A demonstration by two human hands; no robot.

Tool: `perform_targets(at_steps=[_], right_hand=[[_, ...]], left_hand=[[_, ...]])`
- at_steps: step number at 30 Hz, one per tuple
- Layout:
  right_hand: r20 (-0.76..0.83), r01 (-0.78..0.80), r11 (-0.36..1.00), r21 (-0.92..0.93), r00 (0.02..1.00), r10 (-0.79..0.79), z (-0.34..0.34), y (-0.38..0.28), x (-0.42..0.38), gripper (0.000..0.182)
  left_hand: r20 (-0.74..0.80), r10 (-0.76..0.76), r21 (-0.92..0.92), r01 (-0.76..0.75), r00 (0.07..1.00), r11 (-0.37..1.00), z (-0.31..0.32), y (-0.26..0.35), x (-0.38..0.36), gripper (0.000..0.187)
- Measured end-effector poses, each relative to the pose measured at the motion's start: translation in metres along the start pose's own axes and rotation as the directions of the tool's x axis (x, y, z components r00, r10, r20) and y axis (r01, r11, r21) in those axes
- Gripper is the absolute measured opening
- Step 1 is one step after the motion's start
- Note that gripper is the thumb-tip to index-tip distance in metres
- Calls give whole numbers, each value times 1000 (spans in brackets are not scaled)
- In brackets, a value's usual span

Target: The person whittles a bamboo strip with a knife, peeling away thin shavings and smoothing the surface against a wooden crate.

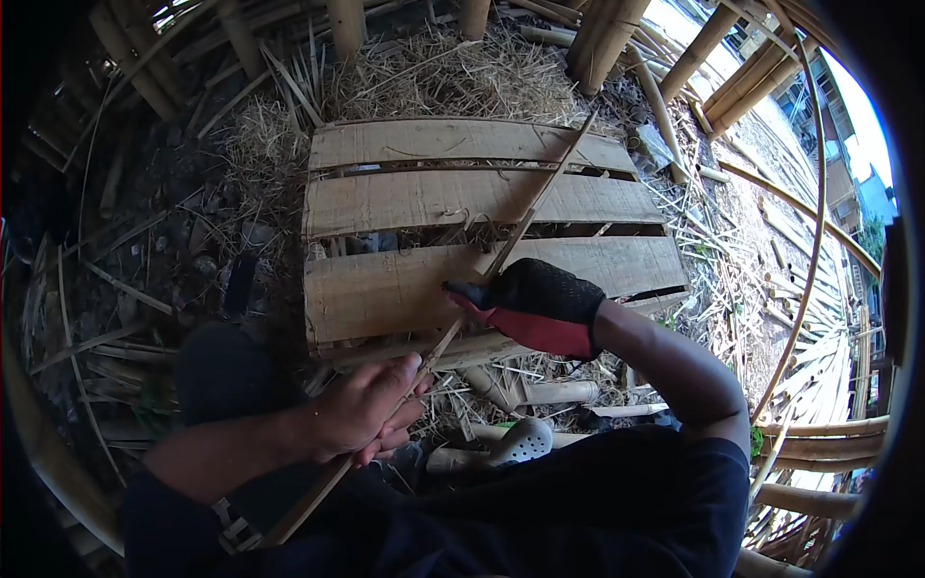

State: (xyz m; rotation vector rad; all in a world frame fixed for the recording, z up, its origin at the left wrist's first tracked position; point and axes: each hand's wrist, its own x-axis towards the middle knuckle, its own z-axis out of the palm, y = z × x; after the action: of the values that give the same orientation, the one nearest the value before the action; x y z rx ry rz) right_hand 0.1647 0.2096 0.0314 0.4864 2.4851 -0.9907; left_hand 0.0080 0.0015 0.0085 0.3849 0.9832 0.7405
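Observation:
A long, thin bamboo strip (557, 181) runs slantwise from near my lap, through both hands, and out over a low slatted wooden table (385, 200). My left hand (361, 412), bare, is closed around its lower part, thumb lying along the top. Farther up, my right hand (535, 301), in a black and red glove, is closed on the strip above the table's near edge. Whether the glove also holds a small tool is hidden. Some curled shavings (467, 218) lie on the middle board.
Straw (443, 82) and bamboo scraps cover the ground around the table. Upright bamboo posts (602, 43) stand behind it. Split bamboo pieces (814, 337) spread across the sunlit right side. A grey perforated shoe (525, 440) shows below the table.

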Motion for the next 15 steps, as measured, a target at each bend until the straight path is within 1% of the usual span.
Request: perform_targets(at_steps=[2,4,5,7,8,10,12,14,15], right_hand=[[27,9,1000,-10,1000,-9,-3,-3,-2,54],[-87,49,991,126,995,-39,9,11,-1,56],[-143,75,979,191,989,-48,14,17,0,57],[-220,0,977,212,974,48,10,5,-2,60],[-261,-33,975,220,961,91,7,1,-2,62],[-259,17,922,387,962,91,6,0,-5,62],[-177,-21,807,590,972,154,6,1,-6,63],[13,-158,600,784,971,239,12,5,-3,64],[54,-127,478,869,985,165,17,9,-2,63]], left_hand=[[-2,2,17,-2,1000,1000,1,3,-1,42],[-1,-2,38,2,1000,999,3,3,-4,42],[-15,33,48,-32,999,998,4,4,-2,42],[-46,99,68,-95,994,993,5,7,1,42],[-49,108,85,-103,993,991,6,6,0,43],[-46,125,131,-118,991,984,7,7,-1,44],[-19,108,137,-104,994,985,7,13,-7,44],[5,99,135,-98,995,986,7,14,-9,45],[12,97,134,-98,995,986,6,13,-9,45]])
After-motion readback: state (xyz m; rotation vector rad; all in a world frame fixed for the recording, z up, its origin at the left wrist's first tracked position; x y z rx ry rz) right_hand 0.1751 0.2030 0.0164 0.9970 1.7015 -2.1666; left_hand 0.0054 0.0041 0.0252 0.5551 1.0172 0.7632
